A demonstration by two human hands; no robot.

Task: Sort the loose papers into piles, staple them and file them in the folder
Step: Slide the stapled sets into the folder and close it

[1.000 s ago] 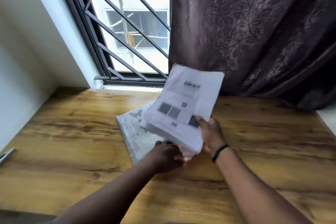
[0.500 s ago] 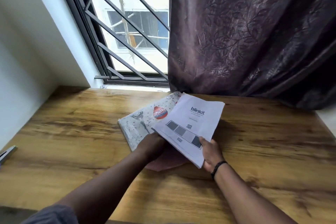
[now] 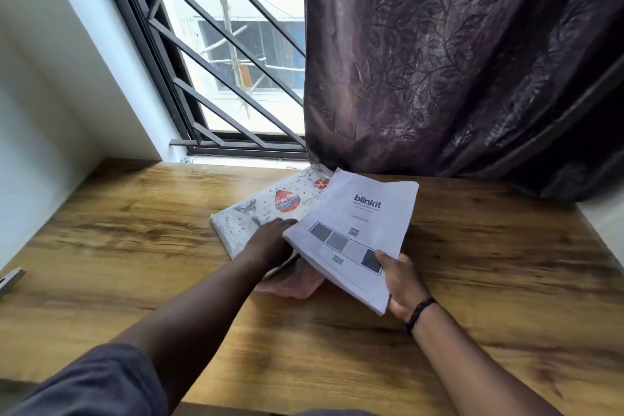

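- Right hand (image 3: 403,284) pinches the near right corner of the stack of papers (image 3: 354,233), thumb on the printed top sheet and fingers curled underneath.
- Left hand (image 3: 270,240) lies on the patterned folder (image 3: 256,216), palm down; its fingertips are hidden under the papers' left edge, so how they are set cannot be told. A pinkish flap shows just below that hand, half covered by the stack.
- Papers are tilted, with the near end lifted off the table (image 3: 135,247) and the far end low, close to the curtain (image 3: 456,61) at the table's back edge. They overlap the folder's right side.
- Key relation: the stack's long axis runs from the near right, at the right hand, away toward the back edge. The folder lies to its left, directly under the left hand. My judgement is that the right hand carries the papers while the left hand, being nearer, steadies the folder.
- Change from a second ago: the stack was raised high and steep in front of the window, with both hands at its lower edge. It has since dropped toward the table and flattened, the left hand has moved onto the folder, and more of the folder's pattern shows.
- A metal object (image 3: 10,279) sits at the table's left edge, well apart from both hands; what it is cannot be told.
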